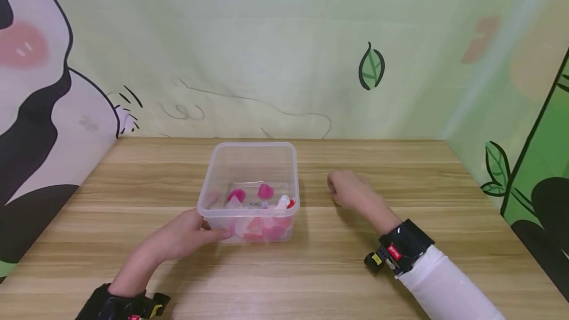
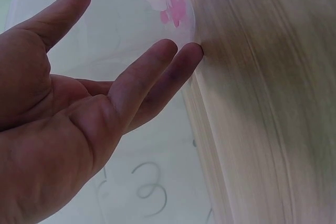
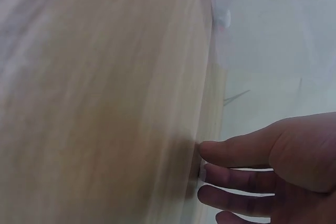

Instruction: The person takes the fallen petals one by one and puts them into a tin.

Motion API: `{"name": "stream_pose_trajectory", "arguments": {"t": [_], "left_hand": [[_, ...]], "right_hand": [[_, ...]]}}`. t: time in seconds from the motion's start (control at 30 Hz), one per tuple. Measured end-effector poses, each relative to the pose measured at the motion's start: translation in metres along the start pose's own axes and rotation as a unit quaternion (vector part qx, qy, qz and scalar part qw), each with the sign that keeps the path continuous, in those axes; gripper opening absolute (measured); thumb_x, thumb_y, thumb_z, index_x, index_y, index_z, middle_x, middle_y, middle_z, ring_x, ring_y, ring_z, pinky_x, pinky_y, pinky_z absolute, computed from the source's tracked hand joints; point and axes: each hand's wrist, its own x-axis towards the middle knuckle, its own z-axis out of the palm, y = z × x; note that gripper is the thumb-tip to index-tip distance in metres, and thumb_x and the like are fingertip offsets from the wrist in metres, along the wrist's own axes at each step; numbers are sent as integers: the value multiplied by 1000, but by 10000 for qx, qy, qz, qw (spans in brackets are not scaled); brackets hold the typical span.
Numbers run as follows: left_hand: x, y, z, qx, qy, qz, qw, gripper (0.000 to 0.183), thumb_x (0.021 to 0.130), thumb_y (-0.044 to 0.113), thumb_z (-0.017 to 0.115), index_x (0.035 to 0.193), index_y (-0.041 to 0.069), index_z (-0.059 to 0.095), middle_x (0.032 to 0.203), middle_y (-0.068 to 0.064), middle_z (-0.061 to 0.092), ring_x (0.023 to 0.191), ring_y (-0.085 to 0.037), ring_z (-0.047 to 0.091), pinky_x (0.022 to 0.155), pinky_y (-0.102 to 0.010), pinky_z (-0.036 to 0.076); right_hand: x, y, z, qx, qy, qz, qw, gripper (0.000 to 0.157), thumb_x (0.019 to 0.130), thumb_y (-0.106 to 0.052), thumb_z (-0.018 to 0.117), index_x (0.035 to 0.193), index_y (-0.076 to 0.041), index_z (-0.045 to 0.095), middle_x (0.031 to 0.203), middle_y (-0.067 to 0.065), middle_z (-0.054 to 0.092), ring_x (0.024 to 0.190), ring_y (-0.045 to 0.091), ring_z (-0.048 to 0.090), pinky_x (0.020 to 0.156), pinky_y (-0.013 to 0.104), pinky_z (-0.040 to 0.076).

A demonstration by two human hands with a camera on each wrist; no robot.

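Observation:
A clear plastic box (image 1: 249, 214) without a lid stands on the table. Inside lie several small soft-looking pieces, among them a magenta piece (image 1: 265, 191), a white piece (image 1: 283, 202) and paler pink ones. My left hand (image 1: 184, 236) is at the box's front left corner, thumb along the front wall and the other fingers beside the left wall. Those fingers (image 2: 144, 74) look extended in the left wrist view. To the right of the box, my right hand (image 1: 351, 189) is low over the wood, its fingertips (image 3: 210, 150) pointing down right at the tabletop. Nothing shows between them.
The wood-grain table (image 1: 275, 280) ends at a pale green printed backdrop (image 1: 284, 63) behind the box. Printed side panels with a panda (image 1: 89, 107) on the left and leaves (image 1: 495, 167) on the right border it. Each wrist wears a black strap (image 1: 406, 246) with a small camera.

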Motion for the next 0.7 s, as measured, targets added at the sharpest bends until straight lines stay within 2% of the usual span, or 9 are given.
{"name": "stream_pose_trajectory", "arguments": {"t": [0.13,0.37,0.53,0.6,0.7], "left_hand": [[0,-1,0,42,5,-30,10000,60,93,26,71,139,3,40,114,-9,61,94,-23,59,75,-28,47],[0,0,0,29,-4,-33,10000,61,93,26,71,139,3,39,111,-9,61,91,-22,58,74,-28,47],[0,-1,-1,-26,-15,-8,10000,60,93,25,71,139,3,40,113,-9,60,93,-23,58,75,-28,47],[0,-1,-1,-15,-8,-10,10000,62,93,25,71,140,4,38,115,-10,60,94,-23,59,75,-28,47],[0,-1,-1,2,4,-14,10000,64,93,26,71,142,4,37,118,-10,59,96,-23,59,76,-28,47]], "right_hand": [[-1,2,2,-80,-20,46,10000,6,88,-8,69,85,-10,64,79,-1,57,72,17,56,59,27,44],[-2,2,6,-6,27,131,9999,16,83,-3,66,73,-14,60,71,-3,55,64,15,53,52,25,40],[-4,2,7,239,108,93,9996,21,91,-15,67,72,-15,59,68,-3,54,60,14,52,51,26,39],[-5,1,5,458,229,11,9987,21,93,-19,67,75,-15,59,69,-3,54,61,14,53,53,26,40],[-6,-2,0,837,736,-264,9934,14,93,-15,66,80,-12,61,72,-3,56,64,14,54,57,25,42]]}}
